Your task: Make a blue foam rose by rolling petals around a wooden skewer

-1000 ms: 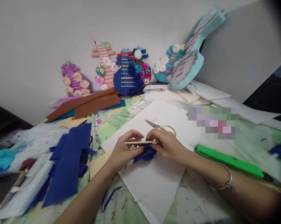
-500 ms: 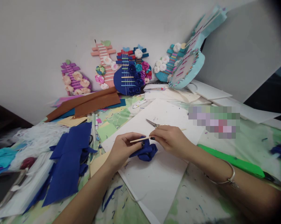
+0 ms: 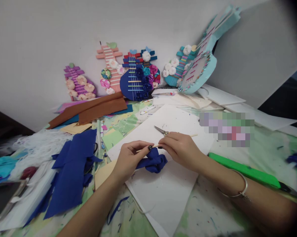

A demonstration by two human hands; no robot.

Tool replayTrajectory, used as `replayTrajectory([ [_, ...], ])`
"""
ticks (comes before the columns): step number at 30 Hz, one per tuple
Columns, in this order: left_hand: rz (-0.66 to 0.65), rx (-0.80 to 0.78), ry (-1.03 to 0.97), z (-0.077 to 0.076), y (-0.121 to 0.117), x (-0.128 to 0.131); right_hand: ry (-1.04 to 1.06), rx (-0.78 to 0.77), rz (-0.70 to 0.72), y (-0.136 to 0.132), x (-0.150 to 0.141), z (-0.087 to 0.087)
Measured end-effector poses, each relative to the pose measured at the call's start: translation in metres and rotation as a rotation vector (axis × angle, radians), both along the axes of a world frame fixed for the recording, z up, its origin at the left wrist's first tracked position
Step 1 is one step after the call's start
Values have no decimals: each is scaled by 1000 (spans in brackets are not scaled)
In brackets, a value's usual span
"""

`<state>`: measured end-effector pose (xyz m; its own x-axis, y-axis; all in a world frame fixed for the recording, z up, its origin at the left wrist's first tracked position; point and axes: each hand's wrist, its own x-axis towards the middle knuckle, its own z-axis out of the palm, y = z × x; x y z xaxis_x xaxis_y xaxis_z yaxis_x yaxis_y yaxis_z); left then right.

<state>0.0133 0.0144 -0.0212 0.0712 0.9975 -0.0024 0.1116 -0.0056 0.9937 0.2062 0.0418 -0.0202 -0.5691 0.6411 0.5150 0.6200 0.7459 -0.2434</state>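
Note:
Between my two hands runs a thin wooden stick [image 3: 194,135], level above a white sheet [image 3: 178,177]. My left hand [image 3: 133,156] is closed, thumb and fingers pinching the stick's left part. Just under those fingertips is a crumpled, looped strip of dark blue crepe paper [image 3: 155,162]; whether it is wrapped on the stick is hidden. My right hand [image 3: 178,148] grips the same stick a little to the right, fingertips close to the left ones. Scissors [image 3: 161,130] lie on the sheet just beyond my right hand, their handles partly covered.
Blue crepe sheets [image 3: 70,174], white yarn [image 3: 37,148] and a phone [image 3: 5,199] lie at left. A green-handled cutter [image 3: 244,171] rests beside my right forearm. Brown crepe [image 3: 94,108] and decorated paper guitars [image 3: 131,79] stand farther back. Blue scraps [image 3: 117,209] litter the table.
My left thumb has shifted up onto the stick, covering its left part. The blue crepe paper sits slightly lower and has turned a little. My right hand stays nearly in place.

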Motion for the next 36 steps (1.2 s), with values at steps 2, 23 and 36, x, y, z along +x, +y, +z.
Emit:
replayTrajectory([
  [2, 17, 1, 0, -1, 0, 0, 7, 5, -8, -1, 0, 0],
  [23, 33, 225, 115, 3, -10, 10, 16, -72, -67, -10, -6, 3],
  [36, -34, 285, 142, 2, -12, 7, 110, -155, -71, -10, -6, 4],
])
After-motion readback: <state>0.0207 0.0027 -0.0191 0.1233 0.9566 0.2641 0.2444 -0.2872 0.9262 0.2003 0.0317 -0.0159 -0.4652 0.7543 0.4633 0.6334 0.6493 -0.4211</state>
